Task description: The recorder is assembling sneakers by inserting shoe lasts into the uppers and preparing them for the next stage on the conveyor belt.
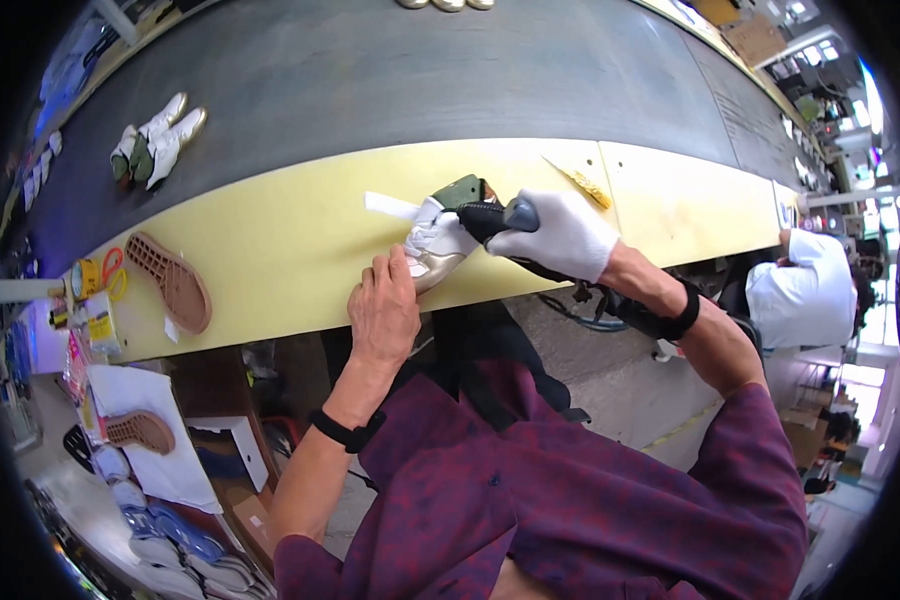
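Observation:
A white shoe [433,238] with a gold toe lies at the near edge of the yellow bench top, a green last [460,191] showing in its opening. My bare left hand [385,310] grips the shoe at the toe, fingers bent against its side. In a white glove, my right hand [568,235] is closed round a black and grey hand-held tool [485,220], whose exact kind I cannot make out. The tool's dark front end meets the shoe's upper near the opening. A white strip [391,206] lies beside the shoe, partly hidden by it.
A dark conveyor belt [390,90] runs beyond the yellow bench [300,230], carrying more white-gold shoes [165,140]. A brown sole [173,283] lies at left, a yellow-handled pointed tool [588,187] at right. A hose [580,315] hangs below. Another person [800,295] sits farther right.

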The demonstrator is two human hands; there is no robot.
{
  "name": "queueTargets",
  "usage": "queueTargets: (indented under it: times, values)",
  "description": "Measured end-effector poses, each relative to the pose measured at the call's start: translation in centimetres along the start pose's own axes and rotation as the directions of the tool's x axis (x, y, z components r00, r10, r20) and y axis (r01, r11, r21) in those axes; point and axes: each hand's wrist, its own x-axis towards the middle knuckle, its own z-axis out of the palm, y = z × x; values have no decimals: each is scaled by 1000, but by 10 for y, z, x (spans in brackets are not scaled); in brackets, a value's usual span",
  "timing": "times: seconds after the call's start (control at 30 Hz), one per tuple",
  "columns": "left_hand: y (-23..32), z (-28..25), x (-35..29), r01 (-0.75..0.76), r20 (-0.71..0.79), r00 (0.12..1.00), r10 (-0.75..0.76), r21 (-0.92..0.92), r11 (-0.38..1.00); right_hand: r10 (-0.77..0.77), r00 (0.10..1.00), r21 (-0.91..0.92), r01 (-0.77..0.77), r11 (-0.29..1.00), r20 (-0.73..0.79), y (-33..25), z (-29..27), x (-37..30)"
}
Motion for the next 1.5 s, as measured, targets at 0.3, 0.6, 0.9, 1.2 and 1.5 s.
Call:
queueTargets:
  times: [0.3, 0.6, 0.9, 1.2, 1.5]
  values:
    - [-1, -3, 1, 42, -6, 999, -42, -28, 999, 151, 986, -28, -149, 988, 72, -1, 16, 23]
    - [-14, -4, -1, -60, 11, 998, 60, -9, 998, 69, 998, 32, -69, 997, -11, 14, 14, 14]
    - [-17, -35, -16, 28, 84, 996, -17, -129, 991, 78, 997, 23, -78, 997, -8, -1, -7, 31]
    - [-19, -35, -25, 58, 24, 998, -53, -381, 923, 238, 945, -130, -213, 968, 223, -24, -5, 73]
    - [-22, -29, -24, 100, 98, 993, -66, -410, 906, 290, 922, -162, -255, 953, 257, -28, -7, 86]
